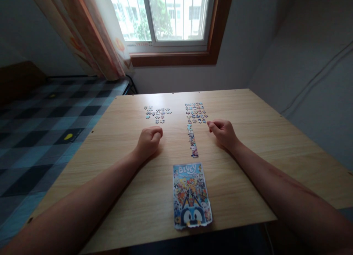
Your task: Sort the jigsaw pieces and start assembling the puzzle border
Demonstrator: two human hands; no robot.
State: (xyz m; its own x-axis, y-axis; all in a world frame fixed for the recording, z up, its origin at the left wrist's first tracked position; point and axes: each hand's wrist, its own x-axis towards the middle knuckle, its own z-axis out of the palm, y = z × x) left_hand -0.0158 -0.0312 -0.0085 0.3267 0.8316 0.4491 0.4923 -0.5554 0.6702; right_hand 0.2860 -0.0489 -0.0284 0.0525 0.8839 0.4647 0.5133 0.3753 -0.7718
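My left hand (149, 139) rests on the wooden table (248, 166) as a loose fist, with nothing visible in it. My right hand (223, 132) lies to the right, fingers curled and pinched together; whether they hold a piece I cannot make out. Between the hands runs a joined strip of jigsaw pieces (192, 141). Above it sits a cluster of loose pieces (195, 112), close to my right fingertips. A second scatter of pieces (157, 114) lies beyond my left hand. A colourful puzzle picture card (191, 194) lies near the table's front edge.
A bed with a blue and black checked cover (41, 133) stands left of the table. A window (165, 16) with a curtain (91, 38) is behind. A grey wall (317, 82) runs along the right side.
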